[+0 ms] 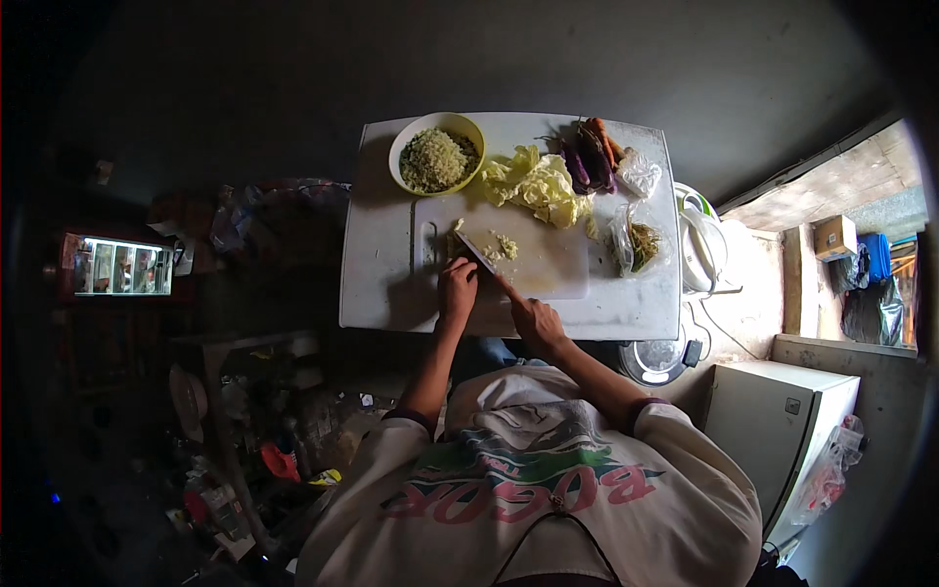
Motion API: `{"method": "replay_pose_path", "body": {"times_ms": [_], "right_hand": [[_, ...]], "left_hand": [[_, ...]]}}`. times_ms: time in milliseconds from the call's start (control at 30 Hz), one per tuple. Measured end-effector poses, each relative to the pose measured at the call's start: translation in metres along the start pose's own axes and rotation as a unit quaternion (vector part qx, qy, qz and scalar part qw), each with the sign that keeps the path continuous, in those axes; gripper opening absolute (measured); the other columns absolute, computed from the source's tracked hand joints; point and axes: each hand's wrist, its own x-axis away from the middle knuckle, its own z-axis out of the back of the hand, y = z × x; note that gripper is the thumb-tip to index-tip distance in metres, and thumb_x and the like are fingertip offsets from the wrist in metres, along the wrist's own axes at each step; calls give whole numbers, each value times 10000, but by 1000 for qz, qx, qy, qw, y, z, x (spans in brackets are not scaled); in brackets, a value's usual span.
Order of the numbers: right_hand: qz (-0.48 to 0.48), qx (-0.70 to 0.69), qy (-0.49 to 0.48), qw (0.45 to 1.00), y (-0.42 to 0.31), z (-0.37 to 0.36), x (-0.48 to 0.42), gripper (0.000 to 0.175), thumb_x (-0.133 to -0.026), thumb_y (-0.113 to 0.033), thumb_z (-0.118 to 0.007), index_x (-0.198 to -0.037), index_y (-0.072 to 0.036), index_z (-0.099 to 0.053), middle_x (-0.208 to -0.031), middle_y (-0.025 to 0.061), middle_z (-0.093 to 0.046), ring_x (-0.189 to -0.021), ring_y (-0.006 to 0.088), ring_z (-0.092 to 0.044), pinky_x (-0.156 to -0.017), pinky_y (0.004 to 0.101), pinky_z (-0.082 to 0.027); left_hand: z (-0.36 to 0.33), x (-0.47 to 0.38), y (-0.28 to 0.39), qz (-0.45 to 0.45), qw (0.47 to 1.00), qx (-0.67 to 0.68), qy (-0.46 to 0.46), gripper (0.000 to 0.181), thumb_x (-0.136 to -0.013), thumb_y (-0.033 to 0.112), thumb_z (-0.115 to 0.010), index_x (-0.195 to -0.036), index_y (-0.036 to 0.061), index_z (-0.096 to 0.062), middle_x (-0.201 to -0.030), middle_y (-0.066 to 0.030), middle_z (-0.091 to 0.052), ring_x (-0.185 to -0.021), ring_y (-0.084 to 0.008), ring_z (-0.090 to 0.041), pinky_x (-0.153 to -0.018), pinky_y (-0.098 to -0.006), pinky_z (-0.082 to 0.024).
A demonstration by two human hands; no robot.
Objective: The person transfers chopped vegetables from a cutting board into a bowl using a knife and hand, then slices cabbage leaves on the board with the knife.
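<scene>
My right hand [541,323] grips the handle of a kitchen knife, its blade [477,253] slanting up and left over a white plastic cutting board [554,264]. My left hand [458,282] is at the board's left part, fingers bent down onto a pale vegetable piece [455,246] beside the blade; the fingers partly hide it. Finely chopped pale bits [504,248] lie just right of the blade. Behind them, loose cabbage leaves [539,187] overlap the board's far edge.
The white table [374,257] also bears a yellow-green bowl [396,165] heaped with chopped vegetables [436,158], purple eggplants [587,161], carrots [600,136], a knotted plastic bag [640,174] and a bag of greens [634,246]. Right of it stand a white appliance [700,249] and a refrigerator [763,418].
</scene>
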Motion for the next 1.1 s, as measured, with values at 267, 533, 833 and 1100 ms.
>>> {"method": "replay_pose_path", "body": {"times_ms": [267, 533, 833, 1100], "right_hand": [[-25, -3, -53, 998, -1, 9, 9, 704, -974, -119, -470, -1584, -325, -184, -660, 244, -613, -588, 454, -613, -552, 578, -464], [-14, 30, -18, 999, -2, 3, 8, 743, -956, -102, -467, -1586, -331, -147, -686, 236, -636, -644, 447, -649, -592, 571, -499], [11, -28, -7, 1000, 2, 2, 15, 727, -966, -114, -477, -1587, -331, -166, -655, 243, -616, -600, 448, -622, -546, 568, -469], [8, -13, -10, 1000, 1, -3, 10, 724, -970, -109, -481, -1589, -310, -163, -640, 232, -616, -580, 443, -615, -548, 563, -469]], "left_hand": [[3, 2, 4, -39, 999, -23, -10, 214, -685, -51, -707, -892, 0, -699, -923, -160, -654, -916, -397, -616, -817, -455, -513], [6, -6, 11, -7, 999, -23, -35, 216, -686, -61, -683, -897, -14, -692, -889, -163, -639, -927, -389, -615, -842, -450, -508], [2, -5, 5, 27, 999, -11, -31, 207, -690, -25, -708, -895, 2, -706, -891, -141, -661, -932, -368, -623, -870, -453, -495], [5, -5, 6, -8, 998, -58, -29, 187, -686, -13, -729, -871, 11, -712, -914, -132, -662, -933, -344, -629, -849, -440, -495]]}}
